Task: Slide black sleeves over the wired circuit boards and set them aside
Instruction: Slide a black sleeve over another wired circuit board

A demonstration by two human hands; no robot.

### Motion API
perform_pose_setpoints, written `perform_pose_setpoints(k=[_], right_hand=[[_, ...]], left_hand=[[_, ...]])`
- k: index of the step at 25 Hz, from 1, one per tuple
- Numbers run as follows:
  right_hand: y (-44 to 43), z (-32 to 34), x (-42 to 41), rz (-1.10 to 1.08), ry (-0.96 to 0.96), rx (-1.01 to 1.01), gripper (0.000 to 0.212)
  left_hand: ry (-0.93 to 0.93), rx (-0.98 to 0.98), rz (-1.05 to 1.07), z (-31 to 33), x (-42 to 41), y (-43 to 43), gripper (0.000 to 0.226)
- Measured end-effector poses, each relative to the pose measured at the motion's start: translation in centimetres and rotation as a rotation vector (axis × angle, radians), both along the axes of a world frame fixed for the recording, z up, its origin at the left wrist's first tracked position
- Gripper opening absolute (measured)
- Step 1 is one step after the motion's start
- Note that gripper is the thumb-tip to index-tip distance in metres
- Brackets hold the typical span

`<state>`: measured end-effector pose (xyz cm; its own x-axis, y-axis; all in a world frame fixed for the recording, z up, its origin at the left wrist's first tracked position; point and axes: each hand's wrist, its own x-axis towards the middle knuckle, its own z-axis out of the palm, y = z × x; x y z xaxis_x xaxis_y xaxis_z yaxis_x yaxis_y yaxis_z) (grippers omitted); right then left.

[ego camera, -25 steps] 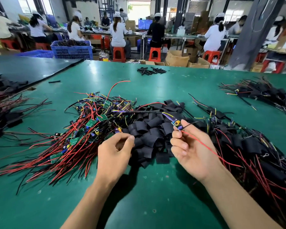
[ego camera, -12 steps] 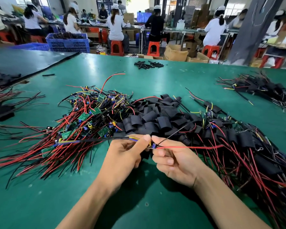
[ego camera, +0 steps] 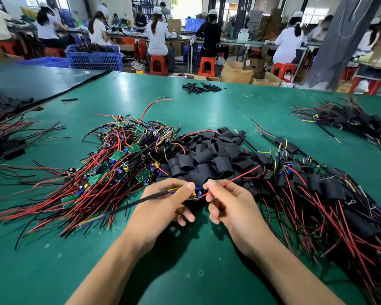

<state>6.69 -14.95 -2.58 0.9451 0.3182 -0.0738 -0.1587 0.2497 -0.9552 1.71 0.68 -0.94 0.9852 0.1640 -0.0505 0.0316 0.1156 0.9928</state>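
Observation:
A small wired circuit board (ego camera: 196, 193) sits between my two hands, just in front of the sleeve pile. My left hand (ego camera: 163, 208) pinches its left end, where black, yellow and purple wires trail off to the left. My right hand (ego camera: 229, 205) pinches the right end, and a red wire (ego camera: 240, 176) rises from it to the upper right. A heap of loose black sleeves (ego camera: 207, 159) lies right behind my fingers. Bare green boards with red and black wires (ego camera: 110, 164) are piled to the left. Sleeved boards (ego camera: 330, 194) lie heaped on the right.
The green table (ego camera: 185, 271) has bare surface in front of me. More sleeved boards (ego camera: 350, 122) lie at the far right, wires and sleeves (ego camera: 2, 137) at the far left, and a few sleeves (ego camera: 201, 88) near the far edge. People sit at benches beyond.
My right hand brought the board down from above the sleeve pile toward me. My left hand left the pile and took hold of its other end; both hands now hold it close together.

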Motion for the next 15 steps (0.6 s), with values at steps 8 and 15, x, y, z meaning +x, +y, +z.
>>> perform_pose_setpoints(k=[8, 15], right_hand=[[0.4, 0.3, -0.5, 0.007, 0.009, 0.064, 0.023], [-0.3, 0.6, 0.0, -0.134, -0.049, 0.189, 0.011]], left_hand=[[0.162, -0.326, 0.054, 0.1, 0.4, 0.8, 0.013], [0.208, -0.544, 0.202, 0.7, 0.8, 2.1, 0.013]])
